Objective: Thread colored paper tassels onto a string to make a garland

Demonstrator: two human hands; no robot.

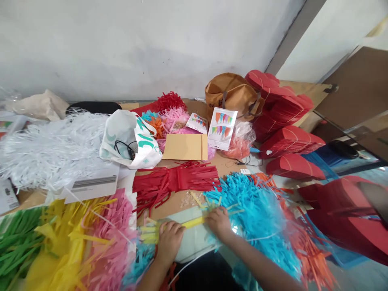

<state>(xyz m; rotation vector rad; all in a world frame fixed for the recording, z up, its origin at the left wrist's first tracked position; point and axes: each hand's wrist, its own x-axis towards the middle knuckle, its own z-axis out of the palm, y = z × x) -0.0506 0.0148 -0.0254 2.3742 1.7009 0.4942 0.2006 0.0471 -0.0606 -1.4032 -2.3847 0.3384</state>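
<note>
Yellow paper [194, 222], nearer me than the red bundle [177, 178], seems soft, light (tears easily); my left hand [170, 239] and right hand [218, 223] rightly grip beside its fringes.

brn bag [226, 89], wht bag [146, 142] w/ blk cable [131, 153]

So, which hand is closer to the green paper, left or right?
The left hand. It holds the left part of the yellow strip, to the right of the green paper. The right hand is farther right, at the strip's other end.
</note>
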